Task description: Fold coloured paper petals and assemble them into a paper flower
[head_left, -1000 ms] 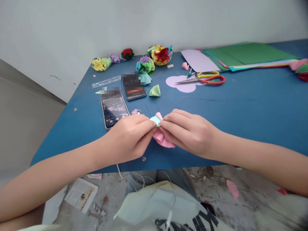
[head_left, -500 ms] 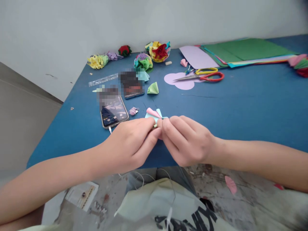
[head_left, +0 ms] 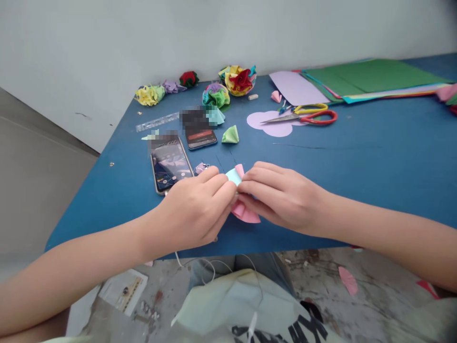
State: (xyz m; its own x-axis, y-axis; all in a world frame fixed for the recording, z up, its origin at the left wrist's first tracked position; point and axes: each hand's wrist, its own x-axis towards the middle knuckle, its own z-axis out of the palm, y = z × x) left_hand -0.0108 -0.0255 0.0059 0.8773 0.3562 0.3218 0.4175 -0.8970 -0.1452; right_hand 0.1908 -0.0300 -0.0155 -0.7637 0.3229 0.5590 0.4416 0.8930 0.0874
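Between my two hands, just above the table's near part, is a folded paper flower [head_left: 247,213] in pink and light blue. Its pink paper fans out below the fingers and a light blue piece shows above them. My left hand [head_left: 198,207] pinches it from the left, and my right hand [head_left: 285,195] pinches it from the right. The fingertips meet and hide the flower's middle. Close beyond my left hand lie a small purple trinket [head_left: 202,167] and a phone [head_left: 171,164]. A folded light green paper piece [head_left: 230,135] rests farther back.
Red-and-yellow scissors [head_left: 307,116] lie on a lilac paper shape [head_left: 264,125]. Stacked coloured paper [head_left: 378,78] is at the back right. Several paper flowers [head_left: 241,81] line the wall. A second phone [head_left: 200,133] and a clear ruler [head_left: 157,122] lie left. A thin wire [head_left: 296,145] is mid-table.
The paper flower has been turned in my hands, so its pink paper now spreads below the fingers. My right hand has flattened over it. The view has shifted slightly.
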